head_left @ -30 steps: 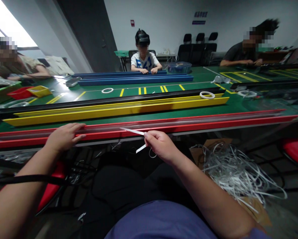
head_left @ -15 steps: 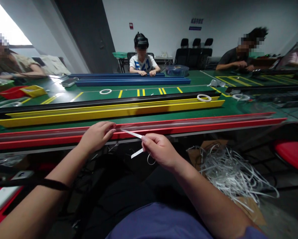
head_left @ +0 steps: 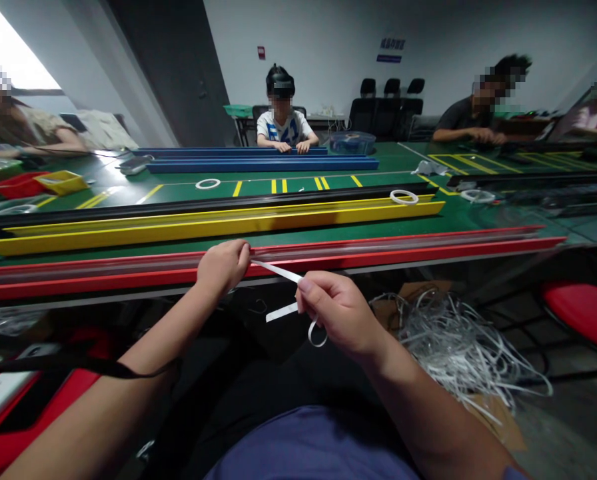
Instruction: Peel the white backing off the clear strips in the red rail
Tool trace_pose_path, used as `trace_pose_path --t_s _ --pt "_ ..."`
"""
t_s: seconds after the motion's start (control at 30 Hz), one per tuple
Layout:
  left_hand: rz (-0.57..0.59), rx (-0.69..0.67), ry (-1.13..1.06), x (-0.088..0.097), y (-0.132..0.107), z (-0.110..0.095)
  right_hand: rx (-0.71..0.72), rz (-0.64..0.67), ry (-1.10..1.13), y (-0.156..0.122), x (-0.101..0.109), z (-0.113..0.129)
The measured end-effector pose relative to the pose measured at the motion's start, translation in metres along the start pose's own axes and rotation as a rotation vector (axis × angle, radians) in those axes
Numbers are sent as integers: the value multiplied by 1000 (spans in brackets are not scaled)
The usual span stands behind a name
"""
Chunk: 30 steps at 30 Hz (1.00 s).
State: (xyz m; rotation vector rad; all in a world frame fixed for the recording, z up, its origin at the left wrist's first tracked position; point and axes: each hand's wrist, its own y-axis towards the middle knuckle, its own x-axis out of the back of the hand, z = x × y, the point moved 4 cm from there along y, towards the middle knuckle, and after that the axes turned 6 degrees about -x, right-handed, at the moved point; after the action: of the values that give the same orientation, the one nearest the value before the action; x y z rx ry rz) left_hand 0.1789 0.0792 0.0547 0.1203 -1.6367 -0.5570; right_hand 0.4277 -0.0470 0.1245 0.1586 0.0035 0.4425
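A long red channel (head_left: 428, 245) lies along the near edge of the green table (head_left: 258, 185). My left hand (head_left: 223, 265) is closed on the red channel near its middle, fingers curled over its top where a white strip (head_left: 277, 271) comes off it. My right hand (head_left: 339, 311) pinches that white strip just below the table edge; the strip runs taut from the channel to my fingers, and its loose end curls in a loop under my hand.
Behind the red channel lie a yellow channel (head_left: 218, 225), a black one (head_left: 178, 207) and blue ones (head_left: 263, 163). White tape rings (head_left: 403, 197) sit on the table. A pile of white strips (head_left: 458, 343) lies on the floor at right. Other people sit around the table.
My left hand has slid right along the red channel, up to where the strip leaves it. My right hand has pulled the white strip slightly right and down.
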Motion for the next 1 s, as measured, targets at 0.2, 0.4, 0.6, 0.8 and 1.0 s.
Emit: trace_pose_path --t_s 0.2,0.4,0.6,0.8,1.0 --pt "-1 50 53 2 -2 5 29 -34 -8 -8 13 2" --pt "45 213 87 0 -13 54 54 -63 -15 -15 24 2" --pt "68 318 67 10 -36 127 67 -55 18 -17 24 2" --pt "52 364 75 14 -49 151 107 -70 6 -22 24 12" --pt "18 371 74 7 -51 147 122 -156 17 -34 33 17"
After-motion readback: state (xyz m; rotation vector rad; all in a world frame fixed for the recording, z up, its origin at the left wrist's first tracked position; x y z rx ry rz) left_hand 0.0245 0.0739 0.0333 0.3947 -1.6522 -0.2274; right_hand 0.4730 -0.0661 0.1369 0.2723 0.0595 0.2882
